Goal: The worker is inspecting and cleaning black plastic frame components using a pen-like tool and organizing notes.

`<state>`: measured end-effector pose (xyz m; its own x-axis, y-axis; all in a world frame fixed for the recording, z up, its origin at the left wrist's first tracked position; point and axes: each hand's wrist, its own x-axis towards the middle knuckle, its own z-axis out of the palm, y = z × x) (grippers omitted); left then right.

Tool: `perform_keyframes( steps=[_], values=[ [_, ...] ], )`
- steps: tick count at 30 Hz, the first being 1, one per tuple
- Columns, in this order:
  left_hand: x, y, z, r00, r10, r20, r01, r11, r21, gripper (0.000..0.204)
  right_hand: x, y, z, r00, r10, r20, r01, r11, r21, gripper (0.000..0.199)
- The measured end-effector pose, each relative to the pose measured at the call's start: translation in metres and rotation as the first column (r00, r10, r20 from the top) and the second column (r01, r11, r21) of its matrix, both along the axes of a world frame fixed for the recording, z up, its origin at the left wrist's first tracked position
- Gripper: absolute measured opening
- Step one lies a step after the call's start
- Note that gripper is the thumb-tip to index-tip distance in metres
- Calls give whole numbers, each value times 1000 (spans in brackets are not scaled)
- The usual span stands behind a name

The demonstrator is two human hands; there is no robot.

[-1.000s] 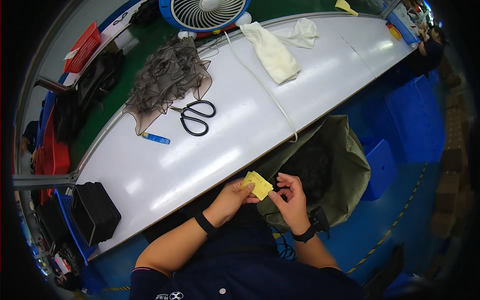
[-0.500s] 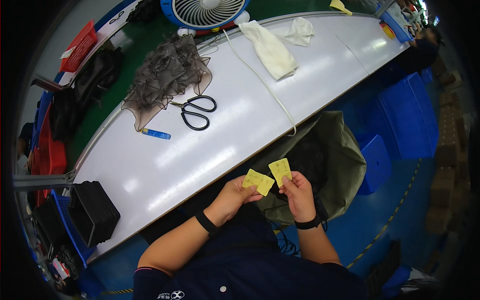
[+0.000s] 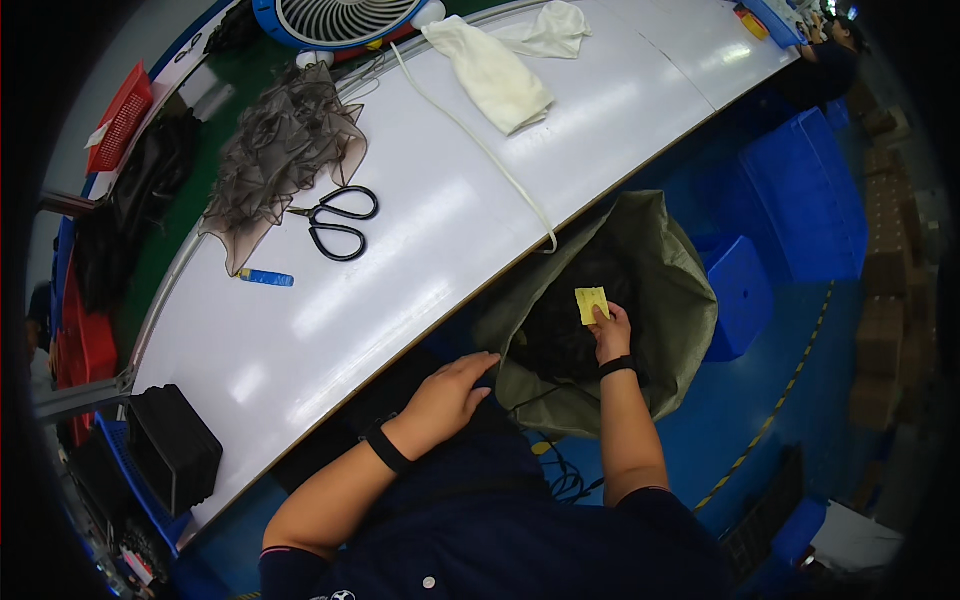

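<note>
My right hand (image 3: 613, 333) pinches a yellow paper slip (image 3: 592, 305) between thumb and fingers, over the mouth of a large olive-green sack (image 3: 685, 290). Dark material (image 3: 560, 335) lies inside the sack; its kind is too dim to tell. Whether one slip or a stack is in the hand, I cannot tell. My left hand (image 3: 445, 400) holds nothing visible, its fingers stretched toward the sack's near-left rim. The fingertips are at the rim or very close to it.
On the white table (image 3: 400, 260) lie black-handled scissors (image 3: 340, 222), a blue cutter (image 3: 267, 278), grey ruffled fabric (image 3: 280, 150), a white cloth (image 3: 490, 75) and a cord. A fan (image 3: 345, 15) stands behind. Black trays (image 3: 175, 450) sit left, blue bins (image 3: 805, 200) right; a person (image 3: 835, 60) is far right.
My right hand has moved forward over the sack with a yellow slip. My left hand no longer shows its slip; its fingers have straightened toward the sack. The view has shifted slightly right.
</note>
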<state>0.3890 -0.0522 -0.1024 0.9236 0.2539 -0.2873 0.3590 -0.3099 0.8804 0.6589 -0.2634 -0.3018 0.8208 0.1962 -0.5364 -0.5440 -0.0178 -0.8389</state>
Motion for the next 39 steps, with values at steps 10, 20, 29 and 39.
perform_keyframes(
  steps=[10,20,29,39],
  values=[
    [18,-26,-45,837,-394,-380,541,701,465,47,-86,23,-177,118,935,-334,-551,-218,-806,49],
    [24,-12,-69,887,-165,-432,412,707,575,18,-18,5,-133,745,662,82,-226,366,-903,55],
    [17,-3,-54,947,-74,-311,250,778,576,27,-81,28,-188,171,984,46,-395,112,-912,26],
    [5,6,-54,921,-34,-388,246,824,510,34,-123,54,-315,430,898,-97,-447,118,-886,44]
  ],
)
